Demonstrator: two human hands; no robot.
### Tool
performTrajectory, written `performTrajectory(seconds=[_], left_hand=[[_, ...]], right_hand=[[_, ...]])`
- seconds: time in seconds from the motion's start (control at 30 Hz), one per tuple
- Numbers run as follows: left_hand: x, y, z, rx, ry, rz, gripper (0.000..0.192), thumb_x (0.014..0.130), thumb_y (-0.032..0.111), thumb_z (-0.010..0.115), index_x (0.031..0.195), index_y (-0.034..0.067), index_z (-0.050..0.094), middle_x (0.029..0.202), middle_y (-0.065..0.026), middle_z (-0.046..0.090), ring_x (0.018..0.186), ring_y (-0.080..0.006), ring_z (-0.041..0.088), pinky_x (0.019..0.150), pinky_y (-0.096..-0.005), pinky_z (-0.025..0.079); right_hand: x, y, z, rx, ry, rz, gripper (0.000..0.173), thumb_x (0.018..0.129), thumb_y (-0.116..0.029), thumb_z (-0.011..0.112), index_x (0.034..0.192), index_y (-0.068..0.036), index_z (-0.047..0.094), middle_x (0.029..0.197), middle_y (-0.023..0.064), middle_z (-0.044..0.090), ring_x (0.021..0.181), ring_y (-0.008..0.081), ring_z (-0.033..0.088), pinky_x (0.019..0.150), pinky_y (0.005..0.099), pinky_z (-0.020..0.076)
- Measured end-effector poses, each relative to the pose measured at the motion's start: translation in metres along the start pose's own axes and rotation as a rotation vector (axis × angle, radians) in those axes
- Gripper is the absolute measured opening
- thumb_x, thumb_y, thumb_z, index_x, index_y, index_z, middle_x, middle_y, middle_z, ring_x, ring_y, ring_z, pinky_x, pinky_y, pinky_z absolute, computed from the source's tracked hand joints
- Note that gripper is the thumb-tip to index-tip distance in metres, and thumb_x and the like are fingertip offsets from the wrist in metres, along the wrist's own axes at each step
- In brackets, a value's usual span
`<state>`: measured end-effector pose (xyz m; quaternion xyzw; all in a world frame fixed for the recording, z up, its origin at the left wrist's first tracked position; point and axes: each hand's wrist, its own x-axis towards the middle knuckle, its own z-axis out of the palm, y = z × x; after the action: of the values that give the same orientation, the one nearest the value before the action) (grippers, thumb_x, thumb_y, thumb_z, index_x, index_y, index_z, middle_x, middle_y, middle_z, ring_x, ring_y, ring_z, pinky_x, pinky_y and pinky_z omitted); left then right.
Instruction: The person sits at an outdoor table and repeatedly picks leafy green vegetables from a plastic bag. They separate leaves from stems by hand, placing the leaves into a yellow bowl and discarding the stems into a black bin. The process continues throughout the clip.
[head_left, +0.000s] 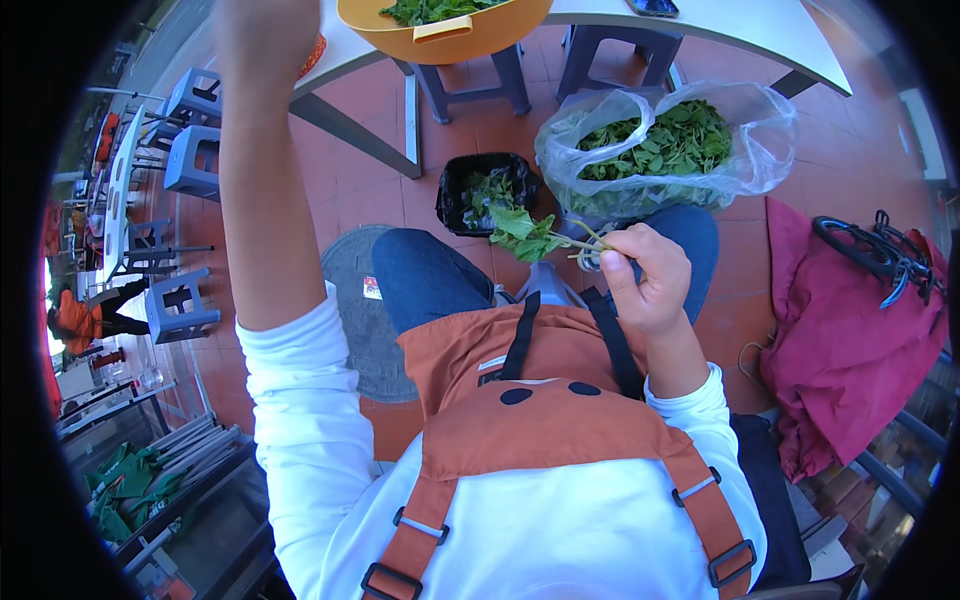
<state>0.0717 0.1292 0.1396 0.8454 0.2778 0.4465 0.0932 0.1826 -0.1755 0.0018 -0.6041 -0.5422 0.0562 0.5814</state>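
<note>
My right hand (649, 277) pinches the stems of a small leafy green sprig (525, 234) between thumb and fingers, above my lap. Its leaves point left, over the near side of a small bin lined with a black bag (450, 196), which has green scraps inside. My left hand (268, 34) is raised at the top left, blurred and cut by the picture's edge, beside the yellow basin; its fingers cannot be made out. The yellow basin (442, 46) holds leafy greens. A clear plastic bag (757, 142) full of leafy greens (686, 139) stands open beyond my right knee.
A white table (739, 24) spans the top, bearing the basin and a phone (652, 7). Dark stools (480, 96) stand beneath it. Left are blue stools (193, 161) and a person in orange (79, 319). A red cloth (840, 375) with a bicycle lies right.
</note>
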Motion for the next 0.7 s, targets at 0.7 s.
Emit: performTrajectory(seconds=[0.7], left_hand=[[-0.149, 0.055, -0.031, -0.177, -0.638, 0.156, 0.021, 0.07, 0.017, 0.075, 0.083, 0.006, 0.062, 0.086, -0.0063, 0.058, 0.089, -0.0251, 0.056, 0.096, -0.0439, 0.035]], right_hand=[[0.012, 0.001, 0.009, -0.217, 0.01, -0.326, 0.025, 0.07, -0.002, 0.071, 0.095, -0.005, 0.066, 0.077, 0.0058, 0.061, 0.057, 0.0196, 0.057, 0.049, 0.0283, 0.0431]])
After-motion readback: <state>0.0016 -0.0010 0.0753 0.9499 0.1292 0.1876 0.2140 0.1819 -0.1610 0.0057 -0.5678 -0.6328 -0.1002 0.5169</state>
